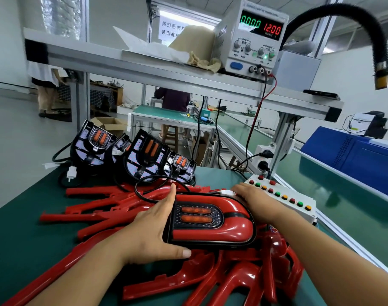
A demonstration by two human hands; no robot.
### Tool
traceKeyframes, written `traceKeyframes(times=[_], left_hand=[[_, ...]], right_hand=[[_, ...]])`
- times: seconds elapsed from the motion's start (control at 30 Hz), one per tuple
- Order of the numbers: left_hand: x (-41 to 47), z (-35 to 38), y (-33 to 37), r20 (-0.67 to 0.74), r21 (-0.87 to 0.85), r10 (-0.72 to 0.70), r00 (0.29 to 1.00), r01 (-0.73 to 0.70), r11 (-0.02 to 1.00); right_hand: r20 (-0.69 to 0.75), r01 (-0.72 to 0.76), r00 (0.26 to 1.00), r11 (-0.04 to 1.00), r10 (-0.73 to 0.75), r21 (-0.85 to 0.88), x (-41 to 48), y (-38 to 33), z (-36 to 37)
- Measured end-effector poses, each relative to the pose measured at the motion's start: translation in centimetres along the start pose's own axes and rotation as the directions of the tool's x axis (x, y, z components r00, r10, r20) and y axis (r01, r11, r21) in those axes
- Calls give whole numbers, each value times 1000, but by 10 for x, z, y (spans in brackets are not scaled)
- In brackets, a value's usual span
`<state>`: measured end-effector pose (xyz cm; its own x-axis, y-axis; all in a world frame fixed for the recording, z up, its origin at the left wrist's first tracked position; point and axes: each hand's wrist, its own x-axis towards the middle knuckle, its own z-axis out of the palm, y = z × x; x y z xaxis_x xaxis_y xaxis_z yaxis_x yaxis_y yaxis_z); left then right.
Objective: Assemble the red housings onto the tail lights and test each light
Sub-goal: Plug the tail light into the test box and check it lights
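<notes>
Left fingers (169,195) round tail light (237,226), seemingly

Green-topped bench (34,195): red housings (89,212) piled centre; bare tail lights (144,155) at far edge; button box (283,196) right.

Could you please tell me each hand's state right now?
Left hand: grips the tail light.
Right hand: fingertips at the white connector; grip cannot be told.

Glossy smooth red plastic housings (239,281); matt green mat (34,228); ribbed black hose (365,21); dull grey metal frame (144,69); crumpled beige cloth (201,60).
</notes>
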<state>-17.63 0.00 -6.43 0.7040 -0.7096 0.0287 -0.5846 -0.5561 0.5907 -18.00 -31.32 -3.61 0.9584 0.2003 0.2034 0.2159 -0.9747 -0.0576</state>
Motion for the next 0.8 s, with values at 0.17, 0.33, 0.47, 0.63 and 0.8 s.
traceKeyframes(times=[0.17,0.33,0.47,0.63,0.8], left_hand=[[0,0,0,6,-3,-3,1000,3,1000],[-1,-1,-1,-1,-22,-20,1000,20,1000],[0,0,-1,-4,-27,-19,1000,19,999],[0,0,-2,-14,-44,-8,1000,8,999],[0,0,-3,-17,-39,-12,1000,11,999]], right_hand=[[30,-17,999,999,18,-41,-2,1,0],[54,-21,998,995,26,-101,-4,3,4],[60,-40,997,991,48,-131,-3,4,6],[57,-69,995,982,80,-173,-4,8,9],[56,-66,995,981,77,-181,-7,11,10]])
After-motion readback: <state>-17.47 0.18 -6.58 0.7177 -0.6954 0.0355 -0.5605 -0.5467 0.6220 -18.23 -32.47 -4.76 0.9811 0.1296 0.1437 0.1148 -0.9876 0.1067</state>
